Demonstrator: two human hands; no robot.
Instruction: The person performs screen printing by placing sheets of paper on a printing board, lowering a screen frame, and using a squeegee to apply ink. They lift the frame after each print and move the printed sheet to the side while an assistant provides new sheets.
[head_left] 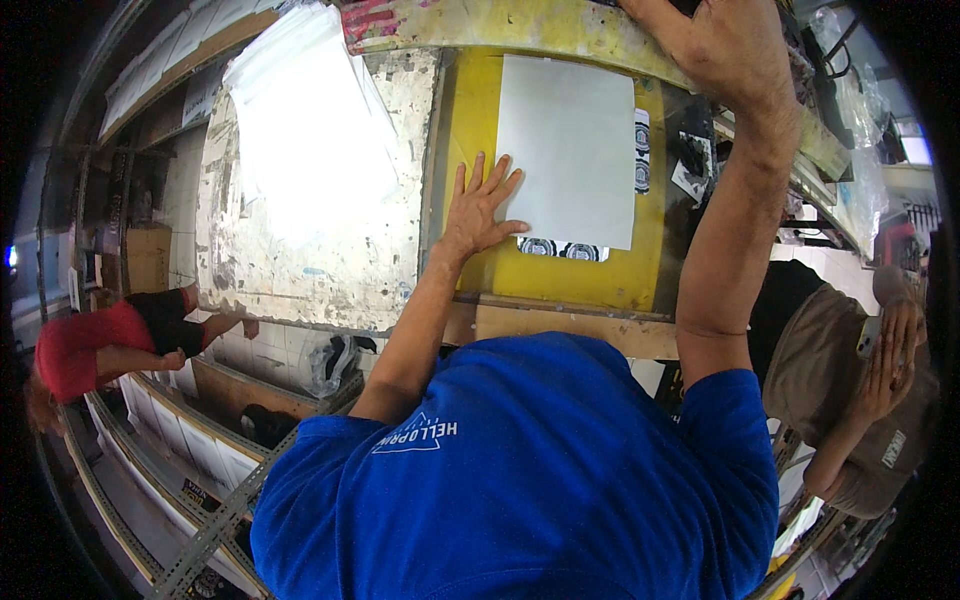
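"So, any writing about?"

"White lettering and a thin outline design on the blue shirt (520, 470), and small pale letters on the brown shirt (820, 360) at right. Printed pieces (563, 250) with round black emblems poke out past the lower and right edges of the white sheet (565, 150); whatever the emblems say is too small to make out."

"And the sheet itself?"

"Plain, smooth, rectangular, lying flat on the yellow board (600, 285) and hiding most of those pieces. Off to its left, a pile of white sheets (310, 120) rests on a worn, paint-flecked board (330, 280) (so bright that the separate edges nearly vanish)."

"What about the hands?"

"The left hand (485, 208) is spread and grasping nothing, its fingertips at the sheet's left edge. The right hand (735, 50) is up at the yellow, pink-smeared frame (560, 34). The upper border cuts off its fingers, so I can't tell whether it grips."
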